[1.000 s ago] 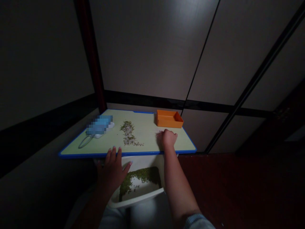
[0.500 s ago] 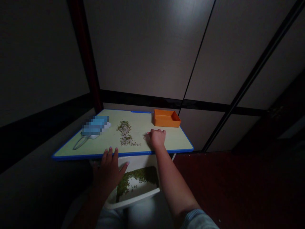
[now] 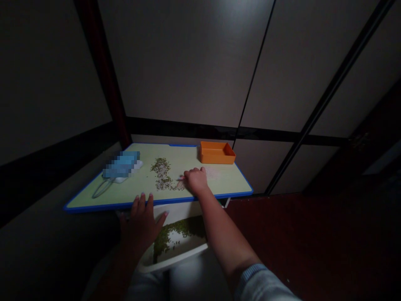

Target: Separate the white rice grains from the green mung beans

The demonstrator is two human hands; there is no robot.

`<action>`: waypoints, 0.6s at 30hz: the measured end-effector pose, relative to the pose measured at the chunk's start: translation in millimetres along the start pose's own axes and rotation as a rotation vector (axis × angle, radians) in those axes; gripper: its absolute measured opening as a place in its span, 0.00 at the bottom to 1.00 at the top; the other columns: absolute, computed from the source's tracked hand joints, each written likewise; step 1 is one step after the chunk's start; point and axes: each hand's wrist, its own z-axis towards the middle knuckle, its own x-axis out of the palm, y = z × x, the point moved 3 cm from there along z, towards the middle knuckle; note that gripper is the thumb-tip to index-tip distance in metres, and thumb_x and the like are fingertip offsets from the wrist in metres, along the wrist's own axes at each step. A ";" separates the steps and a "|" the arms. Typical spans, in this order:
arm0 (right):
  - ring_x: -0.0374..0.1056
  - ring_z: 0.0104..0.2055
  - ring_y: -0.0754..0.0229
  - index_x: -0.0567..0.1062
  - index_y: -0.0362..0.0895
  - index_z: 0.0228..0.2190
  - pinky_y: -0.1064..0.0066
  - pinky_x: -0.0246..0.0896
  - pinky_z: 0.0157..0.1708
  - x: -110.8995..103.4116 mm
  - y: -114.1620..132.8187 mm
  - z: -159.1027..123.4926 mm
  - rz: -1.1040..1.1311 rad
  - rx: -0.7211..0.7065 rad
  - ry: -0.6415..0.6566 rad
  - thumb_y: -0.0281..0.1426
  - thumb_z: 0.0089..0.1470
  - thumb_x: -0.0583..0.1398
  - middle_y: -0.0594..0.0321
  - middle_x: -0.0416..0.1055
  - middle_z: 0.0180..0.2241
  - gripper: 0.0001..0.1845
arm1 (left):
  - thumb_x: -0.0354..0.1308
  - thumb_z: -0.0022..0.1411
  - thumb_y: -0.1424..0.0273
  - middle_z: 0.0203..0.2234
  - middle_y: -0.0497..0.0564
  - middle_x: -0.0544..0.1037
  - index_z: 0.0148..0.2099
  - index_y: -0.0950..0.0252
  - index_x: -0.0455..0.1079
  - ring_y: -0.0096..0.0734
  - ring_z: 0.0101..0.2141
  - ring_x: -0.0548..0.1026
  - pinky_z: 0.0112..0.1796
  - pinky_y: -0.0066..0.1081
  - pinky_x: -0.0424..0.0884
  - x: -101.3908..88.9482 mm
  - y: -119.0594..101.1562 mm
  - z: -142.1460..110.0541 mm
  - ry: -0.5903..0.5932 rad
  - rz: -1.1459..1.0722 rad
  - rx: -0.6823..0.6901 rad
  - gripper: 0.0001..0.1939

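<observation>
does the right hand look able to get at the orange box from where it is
Probably yes: the right hand is over the table, nearer the person than the orange box and a little left of it, and nothing tall shows between them. The box's open top also faces up.

The desk (image 3: 184, 154) is pale yellow-green, edged in bright blue; the box (image 3: 217, 159) is plain orange. Scattered bits (image 3: 162, 169) are mottled green, brown and whitish. The bin (image 3: 176, 259) is white, the sleeve (image 3: 266, 284) pale grey-blue, the floor (image 3: 297, 238) dark red, the wall panels (image 3: 188, 62) grey with black bands (image 3: 181, 128).
</observation>
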 end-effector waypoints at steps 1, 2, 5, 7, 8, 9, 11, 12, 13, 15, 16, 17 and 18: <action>0.67 0.49 0.54 0.77 0.47 0.41 0.60 0.48 0.49 -0.3 -1.6 -1.6 0.003 -0.017 0.006 0.42 0.66 0.51 0.54 0.78 0.43 0.18 | 0.40 0.62 0.55 0.68 0.68 0.54 0.67 0.70 0.49 0.54 0.68 0.50 0.59 0.66 0.53 0.8 0.3 0.2 -0.003 -0.002 0.001 0.37; 0.67 0.49 0.54 0.77 0.47 0.41 0.60 0.48 0.49 -0.7 -3.0 -3.3 0.008 -0.037 0.011 0.42 0.65 0.51 0.55 0.78 0.42 0.18 | 0.40 0.62 0.54 0.68 0.68 0.54 0.67 0.71 0.49 0.54 0.68 0.50 0.59 0.66 0.53 1.4 0.7 0.3 -0.004 -0.004 0.003 0.37; 0.67 0.49 0.54 0.77 0.47 0.41 0.61 0.49 0.48 -3.2 -6.9 -8.0 0.028 -0.065 0.012 0.42 0.65 0.53 0.56 0.78 0.42 0.17 | 0.40 0.62 0.54 0.68 0.68 0.54 0.67 0.70 0.49 0.54 0.68 0.50 0.59 0.67 0.53 2.4 1.5 0.5 0.000 -0.006 0.011 0.37; 0.68 0.48 0.55 0.77 0.47 0.40 0.62 0.49 0.48 -5.3 -10.7 -10.6 0.042 -0.031 0.019 0.42 0.65 0.52 0.56 0.78 0.42 0.17 | 0.39 0.62 0.54 0.68 0.67 0.53 0.67 0.70 0.49 0.54 0.68 0.50 0.59 0.66 0.53 2.4 1.7 0.5 0.005 -0.004 0.014 0.37; 0.69 0.48 0.55 0.77 0.47 0.40 0.63 0.49 0.48 -6.5 -13.1 -11.8 0.049 -0.002 0.024 0.42 0.65 0.52 0.56 0.78 0.42 0.17 | 0.40 0.62 0.54 0.68 0.67 0.53 0.67 0.70 0.49 0.54 0.68 0.50 0.59 0.66 0.53 2.3 1.7 0.6 0.007 -0.003 0.015 0.37; 0.70 0.47 0.56 0.77 0.47 0.40 0.63 0.50 0.47 -7.6 -15.8 -13.1 0.057 0.028 0.029 0.42 0.65 0.52 0.55 0.78 0.42 0.17 | 0.40 0.62 0.54 0.68 0.67 0.53 0.67 0.71 0.49 0.54 0.68 0.50 0.59 0.66 0.53 2.2 1.7 0.6 0.009 -0.001 0.015 0.37; 0.71 0.47 0.56 0.77 0.47 0.40 0.64 0.50 0.47 -9.6 -21.9 -16.2 0.072 0.091 0.042 0.42 0.65 0.52 0.55 0.79 0.42 0.17 | 0.40 0.63 0.54 0.68 0.67 0.53 0.67 0.70 0.49 0.53 0.68 0.50 0.59 0.65 0.53 2.0 1.6 0.8 0.011 0.003 0.011 0.37; 0.71 0.47 0.56 0.77 0.48 0.40 0.64 0.51 0.46 -10.4 -25.0 -18.0 0.081 0.119 0.051 0.42 0.65 0.52 0.55 0.79 0.42 0.17 | 0.40 0.63 0.54 0.68 0.67 0.53 0.67 0.70 0.49 0.53 0.68 0.50 0.60 0.65 0.53 1.9 1.5 0.8 0.012 0.005 0.007 0.36; 0.71 0.46 0.55 0.77 0.48 0.39 0.65 0.51 0.46 -11.0 -28.0 -19.9 0.092 0.143 0.065 0.42 0.65 0.52 0.56 0.79 0.41 0.17 | 0.40 0.63 0.55 0.68 0.66 0.53 0.67 0.70 0.49 0.53 0.68 0.50 0.60 0.65 0.53 1.9 1.5 0.8 0.013 0.007 0.004 0.36; 0.72 0.47 0.55 0.78 0.48 0.37 0.65 0.51 0.46 -11.9 -32.5 -23.3 0.118 0.164 0.082 0.42 0.64 0.53 0.57 0.79 0.41 0.16 | 0.41 0.62 0.55 0.68 0.66 0.53 0.67 0.69 0.49 0.52 0.68 0.50 0.60 0.64 0.53 1.8 1.3 0.6 0.016 0.009 -0.002 0.36; 0.72 0.47 0.56 0.78 0.48 0.37 0.66 0.52 0.46 -12.2 -33.8 -24.7 0.132 0.164 0.092 0.41 0.64 0.54 0.57 0.79 0.40 0.16 | 0.41 0.62 0.54 0.68 0.65 0.54 0.67 0.69 0.49 0.52 0.68 0.50 0.60 0.63 0.53 1.7 1.2 0.4 0.017 0.010 -0.003 0.36; 0.72 0.47 0.56 0.79 0.49 0.36 0.66 0.52 0.46 -12.3 -34.6 -25.8 0.146 0.161 0.103 0.41 0.63 0.54 0.58 0.79 0.40 0.15 | 0.42 0.62 0.54 0.68 0.65 0.54 0.67 0.68 0.49 0.52 0.68 0.50 0.60 0.63 0.53 1.7 1.1 0.1 0.018 0.011 -0.004 0.36; 0.72 0.47 0.56 0.79 0.49 0.36 0.66 0.52 0.46 -12.3 -34.8 -26.6 0.157 0.158 0.116 0.41 0.63 0.55 0.58 0.80 0.40 0.15 | 0.42 0.62 0.54 0.68 0.65 0.54 0.67 0.69 0.49 0.51 0.68 0.50 0.60 0.63 0.53 1.6 1.0 -0.2 0.019 0.012 -0.005 0.36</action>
